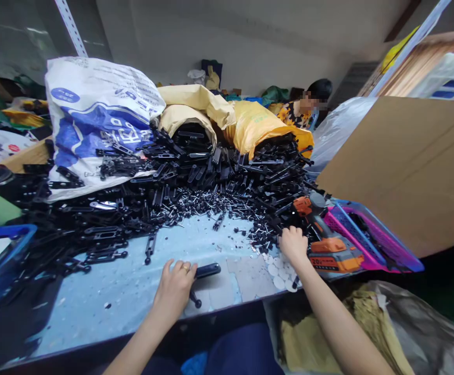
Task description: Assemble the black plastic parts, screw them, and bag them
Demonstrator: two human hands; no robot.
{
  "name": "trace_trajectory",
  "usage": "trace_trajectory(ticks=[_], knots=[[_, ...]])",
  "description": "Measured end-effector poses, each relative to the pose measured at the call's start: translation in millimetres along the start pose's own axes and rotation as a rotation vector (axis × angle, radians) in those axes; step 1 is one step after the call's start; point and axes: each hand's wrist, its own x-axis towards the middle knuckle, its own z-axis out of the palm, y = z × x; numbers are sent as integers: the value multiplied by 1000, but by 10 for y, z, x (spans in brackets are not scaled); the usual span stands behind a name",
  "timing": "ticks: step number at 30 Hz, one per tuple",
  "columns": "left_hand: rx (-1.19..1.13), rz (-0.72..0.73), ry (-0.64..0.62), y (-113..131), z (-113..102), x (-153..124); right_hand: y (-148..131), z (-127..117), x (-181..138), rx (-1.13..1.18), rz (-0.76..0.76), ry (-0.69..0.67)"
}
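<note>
My left hand [175,286] lies on the light blue table [113,291] near its front edge, fingers closed over a black plastic part [207,270] that sticks out to the right. My right hand [293,245] is curled with its fingers down at the edge of the pile of black plastic parts and small screws [196,182], right beside an orange cordless drill [324,245]. What its fingers pinch is hidden. Several white round discs [281,273] lie just under that wrist.
A white-and-blue sack [94,114] and yellow sacks [258,125] spill parts at the back. A pink-and-blue basket [367,234] and a big cardboard sheet [406,166] stand on the right, a blue crate [0,260] on the left. Another person [305,109] sits behind the pile.
</note>
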Motion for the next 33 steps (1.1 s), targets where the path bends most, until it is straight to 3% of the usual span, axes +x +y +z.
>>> trace_trajectory(ticks=[4, 6, 9, 11, 16, 23, 33], knots=[[-41, -59, -94, 14, 32, -22, 46, -38, -103, 117, -122, 19], [-158, -20, -134, 41, 73, 15, -109, -128, -267, 295, -403, -63], [-324, 64, -181, 93, 116, 107, -431, -234, -583, 419, -958, -300], [-368, 80, -203, 130, 114, 154, -611, -245, -758, 373, -1108, -353], [-354, 54, -179, 192, 62, 143, -765, -239, -940, 265, -1013, -296], [-327, 64, -87, 174, 111, 58, -772, -446, -1038, 217, -933, -188], [-334, 47, -19, 196, 109, 19, -764, -584, -785, 208, -1086, -197]])
